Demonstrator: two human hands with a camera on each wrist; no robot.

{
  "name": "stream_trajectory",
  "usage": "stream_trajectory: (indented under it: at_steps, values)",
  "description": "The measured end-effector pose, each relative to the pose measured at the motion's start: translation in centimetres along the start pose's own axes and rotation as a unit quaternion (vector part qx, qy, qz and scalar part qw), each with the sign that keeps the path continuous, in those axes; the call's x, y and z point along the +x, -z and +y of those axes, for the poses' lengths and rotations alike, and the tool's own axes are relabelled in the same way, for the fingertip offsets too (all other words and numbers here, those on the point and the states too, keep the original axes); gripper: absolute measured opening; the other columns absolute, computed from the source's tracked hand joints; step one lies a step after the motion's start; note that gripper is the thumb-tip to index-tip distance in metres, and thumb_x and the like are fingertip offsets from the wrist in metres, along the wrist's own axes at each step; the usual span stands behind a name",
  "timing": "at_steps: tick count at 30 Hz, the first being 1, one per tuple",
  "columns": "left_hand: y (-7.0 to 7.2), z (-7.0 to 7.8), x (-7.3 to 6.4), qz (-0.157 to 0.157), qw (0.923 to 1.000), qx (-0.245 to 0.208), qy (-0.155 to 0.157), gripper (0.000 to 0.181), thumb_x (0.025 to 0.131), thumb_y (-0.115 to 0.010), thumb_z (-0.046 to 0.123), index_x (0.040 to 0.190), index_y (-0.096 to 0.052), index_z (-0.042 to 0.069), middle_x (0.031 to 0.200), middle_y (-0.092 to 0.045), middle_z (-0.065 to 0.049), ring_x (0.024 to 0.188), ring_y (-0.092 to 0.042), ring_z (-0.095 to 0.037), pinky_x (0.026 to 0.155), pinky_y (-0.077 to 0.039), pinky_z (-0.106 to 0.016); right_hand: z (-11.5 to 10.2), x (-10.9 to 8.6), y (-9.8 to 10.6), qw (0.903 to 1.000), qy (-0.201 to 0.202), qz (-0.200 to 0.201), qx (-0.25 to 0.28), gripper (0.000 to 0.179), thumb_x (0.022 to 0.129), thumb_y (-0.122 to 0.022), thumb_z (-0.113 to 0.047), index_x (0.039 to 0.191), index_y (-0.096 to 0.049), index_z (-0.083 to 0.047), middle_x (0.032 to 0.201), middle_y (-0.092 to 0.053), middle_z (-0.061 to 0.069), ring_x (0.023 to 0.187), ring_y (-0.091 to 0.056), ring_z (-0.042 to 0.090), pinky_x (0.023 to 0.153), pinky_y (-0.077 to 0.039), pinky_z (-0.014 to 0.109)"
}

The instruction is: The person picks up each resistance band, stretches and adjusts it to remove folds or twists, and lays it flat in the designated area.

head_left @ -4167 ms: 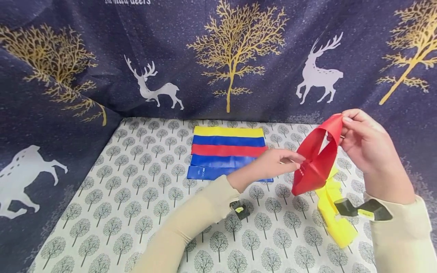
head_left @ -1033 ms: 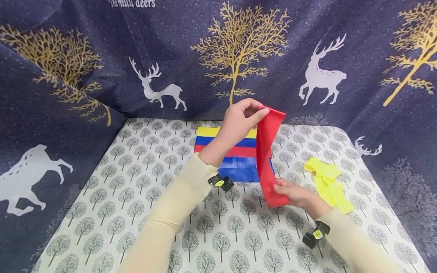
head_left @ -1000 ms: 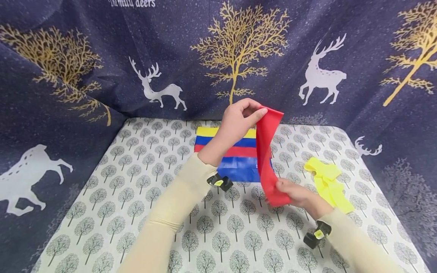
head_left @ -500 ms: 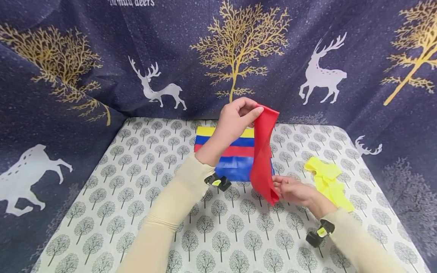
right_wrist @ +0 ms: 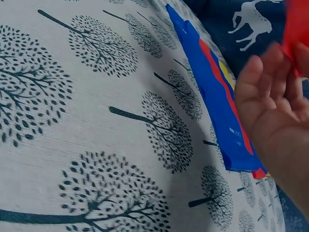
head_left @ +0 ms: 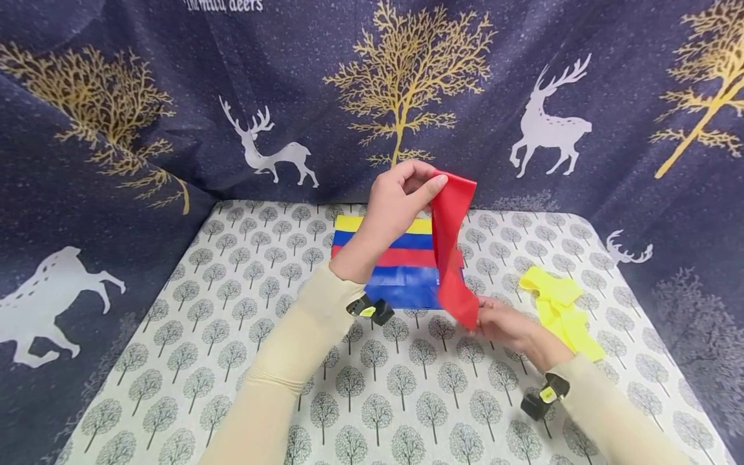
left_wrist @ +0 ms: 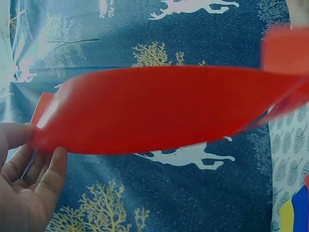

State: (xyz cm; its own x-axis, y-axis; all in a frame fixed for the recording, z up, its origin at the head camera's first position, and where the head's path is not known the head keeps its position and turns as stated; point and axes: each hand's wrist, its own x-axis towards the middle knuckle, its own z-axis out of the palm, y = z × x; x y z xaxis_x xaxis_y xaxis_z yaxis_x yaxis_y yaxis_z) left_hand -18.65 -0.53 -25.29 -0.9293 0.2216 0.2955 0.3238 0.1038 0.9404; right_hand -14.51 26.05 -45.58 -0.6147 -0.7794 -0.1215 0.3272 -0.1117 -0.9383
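A red resistance loop band (head_left: pixel 450 226) hangs upright above the table, slightly twisted. My left hand (head_left: pixel 395 200) pinches its top end between thumb and fingers; the left wrist view shows that hand (left_wrist: pixel 34 174) at one end of the wide red band (left_wrist: pixel 154 111). Lower down, my right hand (head_left: pixel 506 326) pinches the band's bottom edge. The right wrist view has the right hand (right_wrist: pixel 277 106) with its fingertips at the red band (right_wrist: pixel 294 29), blurred. Behind the band lie flat yellow, blue and red bands (head_left: pixel 401 258) in layered strips, partly covered by the left arm.
A crumpled yellow band (head_left: pixel 558 307) lies on the table right of the right hand. Tree-patterned cloth (head_left: pixel 244 361) covers the table. A dark curtain (head_left: pixel 325 84) with deer and trees stands behind and at both sides.
Earlier the right hand held the red band at the right, above the yellow one. Now the left hand has its top, over the flat bands. Its lower end has shifted and risen slightly.
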Motion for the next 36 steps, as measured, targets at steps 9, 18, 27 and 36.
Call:
stream_trajectory:
  at_steps: [9,18,27,36]
  values:
    - [0.2,0.4,-0.3,0.008,0.9999,0.014,0.004,0.023,0.098,-0.07,0.02,0.114,-0.07,0.003,0.107,-0.076,-0.016,0.094,-0.072,-0.022,0.074,-0.057,-0.02,-1.1,-0.2,-0.5,0.9787,-0.069,0.191,-0.03,0.035,0.097,-0.043,0.002,0.108,-0.066,-0.023,0.086,-0.067,-0.011,0.077,-0.056,0.004,0.078,-0.054,0.02]
    - [1.3,-1.1,0.9,0.076,0.9969,0.013,0.018,0.022,0.095,-0.074,0.019,0.105,-0.072,0.0,0.099,-0.075,-0.019,0.081,-0.073,-0.017,0.079,-0.064,-0.028,-1.1,-0.8,-0.2,0.9874,-0.032,0.143,0.06,0.041,0.108,-0.031,-0.005,0.115,-0.067,-0.024,0.105,-0.073,-0.003,0.094,-0.072,0.009,0.087,-0.061,0.021]
    - [2.6,-2.0,1.0,0.118,0.9929,-0.014,0.007,0.019,0.094,-0.073,0.01,0.093,-0.056,0.005,0.092,-0.072,-0.023,0.06,-0.065,-0.003,0.065,-0.062,-0.024,-1.6,-1.0,-0.2,0.9856,-0.009,0.127,0.111,0.041,0.108,-0.026,-0.001,0.116,-0.064,-0.014,0.109,-0.074,0.005,0.097,-0.076,0.014,0.092,-0.062,0.025]
    - [4.5,-3.3,1.4,0.117,0.9906,-0.063,0.033,0.028,0.097,-0.066,0.004,0.122,-0.057,-0.003,0.086,-0.066,-0.001,0.071,-0.065,-0.004,0.064,-0.06,-0.019,-2.2,-1.7,0.2,0.9874,0.034,0.086,0.128,0.034,0.111,-0.026,-0.009,0.116,-0.06,-0.013,0.115,-0.073,0.003,0.104,-0.074,0.015,0.1,-0.059,0.027]
